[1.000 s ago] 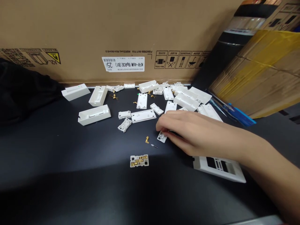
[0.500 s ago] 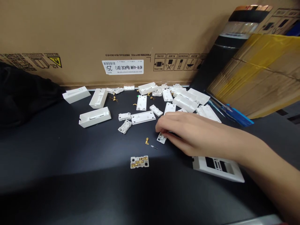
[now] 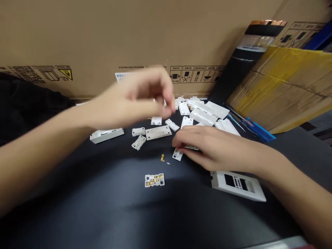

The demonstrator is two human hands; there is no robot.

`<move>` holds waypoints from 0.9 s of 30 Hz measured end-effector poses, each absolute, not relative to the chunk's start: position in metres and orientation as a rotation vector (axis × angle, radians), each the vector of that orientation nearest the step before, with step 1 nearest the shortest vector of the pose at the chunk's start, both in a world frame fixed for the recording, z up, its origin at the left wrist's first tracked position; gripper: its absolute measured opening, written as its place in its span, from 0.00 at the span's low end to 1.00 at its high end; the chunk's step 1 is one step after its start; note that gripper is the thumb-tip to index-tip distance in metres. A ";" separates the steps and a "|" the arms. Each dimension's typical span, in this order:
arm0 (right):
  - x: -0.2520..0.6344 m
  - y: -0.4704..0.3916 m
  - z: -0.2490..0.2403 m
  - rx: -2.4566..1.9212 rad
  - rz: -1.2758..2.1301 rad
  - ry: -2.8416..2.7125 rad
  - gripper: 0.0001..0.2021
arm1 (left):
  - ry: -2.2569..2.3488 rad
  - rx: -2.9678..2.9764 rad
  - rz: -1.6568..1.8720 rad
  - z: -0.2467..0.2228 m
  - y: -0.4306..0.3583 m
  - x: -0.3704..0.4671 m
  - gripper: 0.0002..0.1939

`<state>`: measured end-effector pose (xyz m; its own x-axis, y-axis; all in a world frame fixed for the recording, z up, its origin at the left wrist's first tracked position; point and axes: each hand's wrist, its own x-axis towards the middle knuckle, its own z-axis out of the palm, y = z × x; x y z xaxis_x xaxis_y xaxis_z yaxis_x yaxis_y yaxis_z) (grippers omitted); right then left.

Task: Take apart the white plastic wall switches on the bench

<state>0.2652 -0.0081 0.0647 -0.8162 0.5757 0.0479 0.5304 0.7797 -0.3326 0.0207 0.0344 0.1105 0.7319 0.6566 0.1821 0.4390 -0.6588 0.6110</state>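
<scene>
Where only the right hand showed half a second ago, two hands now stand over the black table.

Far left: one white open housing, partly hidden by the left forearm. Left hand: newly come in, raised, blurred, fingers curled toward the thumb with a gap between; whether it holds anything, cannot tell. It covers most of the carton label and the rear housings.

Centre: two small white bases, the nearer lying askew; one long white plate; one brass-fitted base, flat in front, untouched; one loose brass clip; one grey pin just beside it. These lie as before.

Right of centre: one slotted white base, at the fingertips of the right hand. That hand, unmoved, has fingers bent and drawn together; pinching or merely touching, cannot tell.

Far right: one white cover, beneath the wrist in view.

Meaning, as judged: handling turns two-handed, no part placed anew.
</scene>
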 end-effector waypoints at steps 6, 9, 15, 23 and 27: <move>0.269 -0.003 0.065 -0.854 0.512 -2.809 0.07 | 0.676 2.521 0.323 0.078 0.030 0.040 0.20; 0.270 -0.002 0.061 -0.861 0.527 -2.819 0.07 | 0.692 2.506 0.319 0.068 0.031 0.043 0.23; 0.268 -0.004 0.058 -0.822 0.475 -2.808 0.06 | 0.679 2.421 0.214 0.054 0.033 0.045 0.23; 0.266 -0.003 0.056 -0.794 0.479 -2.815 0.08 | 0.686 2.358 0.278 0.042 0.036 0.049 0.25; 0.261 -0.007 0.056 -0.846 0.458 -2.824 0.08 | 0.698 2.357 0.262 0.043 0.037 0.050 0.26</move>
<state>0.2609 -0.0066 0.0561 -0.8278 0.5576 0.0622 0.5093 0.7933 -0.3335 0.0502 0.0373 0.0430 0.8378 0.5459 0.0054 0.4142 -0.6420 0.6452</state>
